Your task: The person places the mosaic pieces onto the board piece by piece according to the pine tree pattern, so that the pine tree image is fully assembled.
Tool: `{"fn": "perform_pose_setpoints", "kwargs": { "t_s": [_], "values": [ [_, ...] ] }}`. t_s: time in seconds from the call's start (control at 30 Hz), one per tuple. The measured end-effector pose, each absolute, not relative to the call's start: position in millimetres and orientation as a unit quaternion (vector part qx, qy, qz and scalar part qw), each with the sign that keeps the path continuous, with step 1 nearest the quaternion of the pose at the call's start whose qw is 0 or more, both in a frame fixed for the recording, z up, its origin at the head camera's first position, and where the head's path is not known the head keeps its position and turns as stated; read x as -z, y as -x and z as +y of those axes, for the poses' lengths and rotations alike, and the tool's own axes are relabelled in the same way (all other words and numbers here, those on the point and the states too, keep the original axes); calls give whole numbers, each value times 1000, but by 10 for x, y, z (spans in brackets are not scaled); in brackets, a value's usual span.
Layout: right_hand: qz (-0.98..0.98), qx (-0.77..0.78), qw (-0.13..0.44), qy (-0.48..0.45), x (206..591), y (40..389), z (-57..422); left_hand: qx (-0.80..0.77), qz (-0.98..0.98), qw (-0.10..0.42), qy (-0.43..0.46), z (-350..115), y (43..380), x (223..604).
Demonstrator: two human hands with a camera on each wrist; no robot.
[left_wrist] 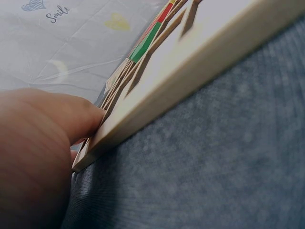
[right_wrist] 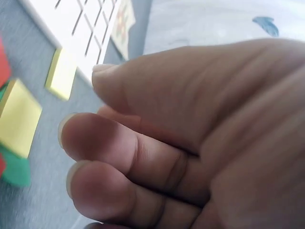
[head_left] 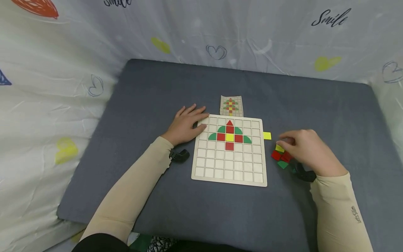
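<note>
A white wooden grid board (head_left: 214,163) lies on the table, with red, green and yellow pieces set in its upper squares. My left hand (head_left: 185,126) rests on its upper left corner, fingers spread; in the left wrist view the thumb (left_wrist: 81,114) lies over the rim. Over a small pile at the board's right hovers my right hand (head_left: 306,150), fingers loosely bent. No piece shows between its fingertips, though the index finger is mostly hidden. The pile has a yellow piece (head_left: 279,148), red squares (head_left: 276,155) and a green rounded piece (head_left: 282,164).
A pattern card (head_left: 231,105) lies against the board's far edge. One yellow piece (head_left: 267,135) sits by the board's right edge. The grey tabletop (head_left: 176,210) surrounds everything, and a white printed curtain (head_left: 195,31) hangs behind and to the left.
</note>
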State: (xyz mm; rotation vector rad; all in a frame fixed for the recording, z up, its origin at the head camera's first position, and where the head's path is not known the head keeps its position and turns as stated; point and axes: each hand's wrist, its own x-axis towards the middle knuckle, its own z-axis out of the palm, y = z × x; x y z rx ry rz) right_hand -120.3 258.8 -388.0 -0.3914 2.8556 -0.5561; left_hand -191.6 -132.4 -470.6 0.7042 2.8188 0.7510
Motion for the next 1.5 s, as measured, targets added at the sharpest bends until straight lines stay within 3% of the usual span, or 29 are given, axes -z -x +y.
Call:
{"fn": "perform_pose_setpoints", "kwargs": {
  "t_s": [0.3,0.73,1.5],
  "values": [
    [970,191,101,110,3967,1198,2814,-254,935,72,-236,-1321,1915,4693],
    [961,198,171,90,4121,1282,2926,-260,934,74,-234,-1321,1910,4684],
    [963,215,144,75,4183,1287,2845,-250,937,71,-233,-1315,1929,4711]
  ]
}}
